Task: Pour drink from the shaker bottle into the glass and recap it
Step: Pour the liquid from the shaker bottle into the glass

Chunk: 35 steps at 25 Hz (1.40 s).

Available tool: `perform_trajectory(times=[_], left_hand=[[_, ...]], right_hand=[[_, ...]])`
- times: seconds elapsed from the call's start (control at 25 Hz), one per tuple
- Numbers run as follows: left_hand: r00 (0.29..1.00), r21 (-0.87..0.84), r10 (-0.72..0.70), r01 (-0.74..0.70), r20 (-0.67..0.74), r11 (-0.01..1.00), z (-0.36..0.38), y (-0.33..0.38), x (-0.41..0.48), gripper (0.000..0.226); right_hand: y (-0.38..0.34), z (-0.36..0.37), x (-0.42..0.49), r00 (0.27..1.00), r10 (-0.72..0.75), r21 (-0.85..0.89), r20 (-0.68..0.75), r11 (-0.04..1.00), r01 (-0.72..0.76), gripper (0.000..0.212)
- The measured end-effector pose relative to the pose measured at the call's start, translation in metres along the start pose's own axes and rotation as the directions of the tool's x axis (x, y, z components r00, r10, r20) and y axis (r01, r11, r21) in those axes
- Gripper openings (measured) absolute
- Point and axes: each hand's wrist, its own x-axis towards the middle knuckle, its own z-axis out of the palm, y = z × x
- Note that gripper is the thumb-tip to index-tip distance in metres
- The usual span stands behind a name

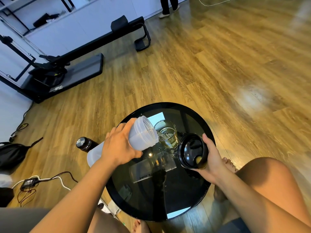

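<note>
My left hand (120, 145) grips a translucent shaker bottle (143, 132), tipped over to the right with its open threaded mouth right at the rim of a clear glass (167, 134). The glass stands on a round black glass table (198, 190) and holds some yellowish liquid. Liquid runs from the bottle's mouth into the glass. My right hand (212, 158) holds the bottle's black cap (192, 151) just right of the glass, its inside facing up toward me.
A dark flask with a steel lid (84, 144) stands on the floor left of the table. Cables and a power adapter (29, 181) lie at lower left, beside a black bag (11, 154). My bare knees flank the table. Exercise equipment (67, 64) stands at the back left; a person's legs (168, 5) show far away.
</note>
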Motion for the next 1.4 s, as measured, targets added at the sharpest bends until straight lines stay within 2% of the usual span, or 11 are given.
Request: perform_trajectory(times=[0.8,1.4], left_hand=[[1.000,0.019,-0.009,0.009,-0.003,1.000,-0.0047,0.0046,0.0019,0.114],[1.000,0.051,-0.014,0.015,-0.013,0.999,-0.0069,0.0042,0.0051,0.114]], right_hand=[[-0.0034,0.0028,-0.0042,0.999,0.026,0.030,0.046,0.999,-0.027,0.066],[-0.0028,0.0029,-0.0033,0.997,0.039,0.026,0.069,0.999,-0.041,0.072]])
